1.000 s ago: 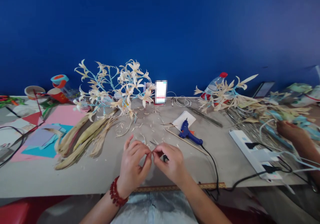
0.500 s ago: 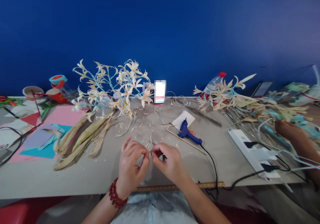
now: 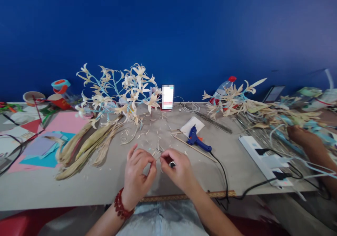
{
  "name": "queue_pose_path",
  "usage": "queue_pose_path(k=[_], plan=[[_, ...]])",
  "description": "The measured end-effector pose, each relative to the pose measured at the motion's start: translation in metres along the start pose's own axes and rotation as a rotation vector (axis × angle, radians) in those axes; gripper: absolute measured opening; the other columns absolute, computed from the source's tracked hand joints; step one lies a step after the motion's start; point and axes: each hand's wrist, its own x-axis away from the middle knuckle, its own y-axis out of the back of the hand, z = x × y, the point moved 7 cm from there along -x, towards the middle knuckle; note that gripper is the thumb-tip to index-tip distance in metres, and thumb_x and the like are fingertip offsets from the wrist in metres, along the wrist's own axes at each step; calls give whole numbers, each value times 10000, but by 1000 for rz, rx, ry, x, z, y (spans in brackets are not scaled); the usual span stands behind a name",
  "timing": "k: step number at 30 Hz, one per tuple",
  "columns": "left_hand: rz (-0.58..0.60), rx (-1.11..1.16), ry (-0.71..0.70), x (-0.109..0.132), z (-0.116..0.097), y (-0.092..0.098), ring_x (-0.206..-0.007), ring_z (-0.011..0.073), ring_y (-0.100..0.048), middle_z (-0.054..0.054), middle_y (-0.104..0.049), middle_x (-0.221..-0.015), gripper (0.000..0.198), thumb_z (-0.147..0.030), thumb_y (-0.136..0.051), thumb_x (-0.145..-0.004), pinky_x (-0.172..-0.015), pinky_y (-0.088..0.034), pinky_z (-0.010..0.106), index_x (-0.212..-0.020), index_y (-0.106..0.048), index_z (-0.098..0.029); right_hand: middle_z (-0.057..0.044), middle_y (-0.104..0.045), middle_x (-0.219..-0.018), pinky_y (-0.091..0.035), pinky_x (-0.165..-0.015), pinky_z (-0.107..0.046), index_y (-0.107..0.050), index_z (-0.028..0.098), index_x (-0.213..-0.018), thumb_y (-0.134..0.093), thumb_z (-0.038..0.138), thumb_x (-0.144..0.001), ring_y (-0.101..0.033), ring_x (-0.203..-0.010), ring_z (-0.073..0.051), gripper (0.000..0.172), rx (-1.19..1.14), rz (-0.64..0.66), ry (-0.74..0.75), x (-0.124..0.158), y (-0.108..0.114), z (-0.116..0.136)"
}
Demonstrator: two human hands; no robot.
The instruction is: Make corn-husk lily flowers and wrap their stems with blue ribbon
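Note:
My left hand (image 3: 141, 171), a red bead bracelet on its wrist, is closed in a pinch of thumb and forefinger over the near middle of the table. Just to the right, my right hand (image 3: 177, 167) pinches in the same way, its fingertips a small gap from the left ones. Whatever lies between the fingertips is too thin and small to name. Pale husk scraps (image 3: 147, 132) are scattered beyond the hands. Right of them a blue glue gun (image 3: 196, 139) rests by a folded white paper (image 3: 190, 124), near a thin stick (image 3: 193, 146).
Husk flowers on blue stems (image 3: 116, 85) stand at the back left, dried corn husks (image 3: 84, 152) lie before them. A phone (image 3: 167, 96) leans at the back. Right are a power strip (image 3: 259, 162), cables, wires and another person's hand (image 3: 298, 136). Coloured paper (image 3: 39, 160) covers the left.
My right fingertips have drawn slightly away from the left ones, leaving a small gap. The whole view has shifted slightly; the objects on the table stay put.

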Motion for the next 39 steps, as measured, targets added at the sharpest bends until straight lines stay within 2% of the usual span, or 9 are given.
queue_pose_path(k=[3,8,14,18,23,26,30,33,39], plan=[[-27,3,13,3,4,3,-750,182,-593,-13,-618,-694,145,-92,-521,-790,-1042,-341,496,-756,-551,-229,0,-624,-675,-442,-586,-237,-584,206,-778,-542,157,-816,-582,-604,-143,75,50,-83,-19,-1,9,-7],[-16,18,14,5,6,1,-768,188,-601,-3,-637,-726,144,-97,-517,-804,-1041,-344,492,-779,-565,-231,-2,-647,-752,-471,-628,-239,-585,208,-892,-559,172,-823,-613,-648,-140,82,-76,47,7,1,2,-1],[23,-12,6,-1,-3,-4,-846,214,-616,26,-676,-824,136,-135,-524,-813,-1045,-334,508,-872,-600,-231,-7,-620,-707,-446,-620,-252,-565,212,-819,-540,150,-838,-585,-642,-148,69,48,0,91,4,-4,12],[28,-41,-31,-4,-6,-6,-824,203,-613,5,-673,-767,135,-116,-532,-804,-1054,-321,506,-811,-602,-231,-17,-610,-704,-435,-631,-263,-557,213,-788,-544,132,-835,-568,-654,-158,95,93,4,149,7,-4,13],[-48,-100,6,-1,15,1,-786,203,-608,1,-652,-743,123,-112,-546,-788,-1030,-340,512,-774,-584,-228,-20,-611,-699,-439,-616,-265,-548,214,-781,-533,113,-823,-562,-639,-156,110,19,-110,140,10,11,8],[-84,-86,56,0,23,7,-796,203,-611,16,-652,-791,121,-120,-518,-811,-1039,-335,517,-820,-581,-223,-8,-601,-684,-434,-597,-257,-547,214,-774,-535,124,-823,-553,-605,-144,103,-20,-143,104,11,14,3],[31,-6,-1,-4,4,-1,-881,210,-614,15,-676,-849,114,-149,-546,-817,-1091,-272,524,-881,-589,-233,0,-596,-673,-431,-595,-251,-545,213,-771,-541,158,-833,-563,-612,-145,83,-26,-90,80,10,6,2],[30,-5,-15,-7,-5,-4,-818,196,-614,-4,-662,-761,107,-134,-537,-824,-1082,-287,511,-815,-573,-234,-3,-602,-692,-439,-612,-249,-546,212,-792,-538,173,-843,-576,-631,-146,65,-34,-68,64,8,2,4],[18,-6,-21,-4,-4,-6,-791,183,-601,-8,-641,-735,123,-105,-539,-813,-1071,-300,514,-800,-566,-224,-2,-627,-702,-441,-616,-240,-562,211,-804,-542,181,-845,-593,-637,-141,55,-20,-24,43,5,-5,1]])
